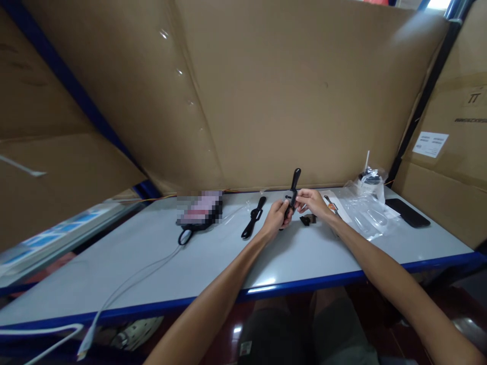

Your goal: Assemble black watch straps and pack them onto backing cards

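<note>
Above the surface [133, 274], toward its back edge, the left hand [278, 215] clamped a black two-handled tool [296, 177] while the right hand [311, 199] pinched its middle; work looked unfinished, a dark piece [305, 220] lying loose nearby, a similar tool [249, 228] farther left.

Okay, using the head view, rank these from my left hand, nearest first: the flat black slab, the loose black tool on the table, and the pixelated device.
1. Loose black tool: on the table, just left of your left hand.
2. Pixelated device: farther left.
3. Flat black slab: far right, beyond your right hand.
</note>
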A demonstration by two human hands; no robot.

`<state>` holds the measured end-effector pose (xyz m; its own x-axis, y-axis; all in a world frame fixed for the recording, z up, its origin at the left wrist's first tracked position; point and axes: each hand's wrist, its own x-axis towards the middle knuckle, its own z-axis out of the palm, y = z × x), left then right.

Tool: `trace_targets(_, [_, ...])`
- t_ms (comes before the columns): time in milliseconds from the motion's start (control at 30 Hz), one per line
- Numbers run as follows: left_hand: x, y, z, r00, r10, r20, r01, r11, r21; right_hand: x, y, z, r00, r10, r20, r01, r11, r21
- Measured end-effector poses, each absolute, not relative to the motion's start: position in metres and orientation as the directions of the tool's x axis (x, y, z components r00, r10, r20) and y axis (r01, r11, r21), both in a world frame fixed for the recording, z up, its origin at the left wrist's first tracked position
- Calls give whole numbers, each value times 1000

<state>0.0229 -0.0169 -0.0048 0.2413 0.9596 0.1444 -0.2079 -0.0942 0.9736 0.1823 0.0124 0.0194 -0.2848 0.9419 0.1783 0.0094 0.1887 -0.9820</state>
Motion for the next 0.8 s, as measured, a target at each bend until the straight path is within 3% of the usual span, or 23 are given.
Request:
trace_targets(300, [23,-16,-4,257,953,161,-231,-101,968,182,13,20,-286,941,181,42,201,-979])
trace_targets(433, [22,-14,-7,214,968,129,-211,-83,974,189,17,25,-220,956,192,224,241,-944])
trace_targets(500, [21,-13,-7,177,978,112,-214,-73,974,198,18,29,-112,945,308,448,325,-833])
trace_targets(600, [21,-14,-6,139,986,92,-227,-59,972,213,14,37,-126,917,378,813,314,-491])
trace_targets(700, [21,-15,-4,130,989,76,-231,-45,972,217,4,41,-270,950,155,939,295,-176])
trace_targets(800, [22,-16,-3,118,991,60,-231,-31,973,208,-7,42,-314,949,-14,949,313,-34])
